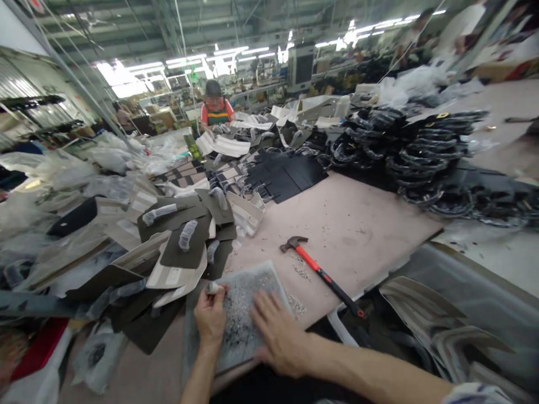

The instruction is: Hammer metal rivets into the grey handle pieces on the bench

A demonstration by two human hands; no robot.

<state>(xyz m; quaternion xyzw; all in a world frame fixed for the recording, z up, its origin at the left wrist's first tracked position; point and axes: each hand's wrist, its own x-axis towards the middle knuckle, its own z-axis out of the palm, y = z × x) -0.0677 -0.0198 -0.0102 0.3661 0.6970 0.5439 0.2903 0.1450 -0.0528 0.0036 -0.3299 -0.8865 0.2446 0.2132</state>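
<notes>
My left hand (210,315) is closed around a small whitish cylinder-like piece (213,288), its exact kind unclear, above the left part of a grey, scuffed board (265,275). Over the board's right side, my right hand (280,336) is spread with fingers apart, slightly blurred by motion. Dark marks and small bits cover the board between the hands. Beyond it lies a claw hammer (315,268) with a red and black handle, untouched. Small metal pieces (297,306) are scattered on the table beside the board.
Olive and beige panels with wrapped handles (185,235) pile up on the left. Black pieces with plastic-wrapped handles (429,151) are stacked at the back right. A grey bin (421,269) holding panels stands at the right. A person (215,106) is across the table (357,207).
</notes>
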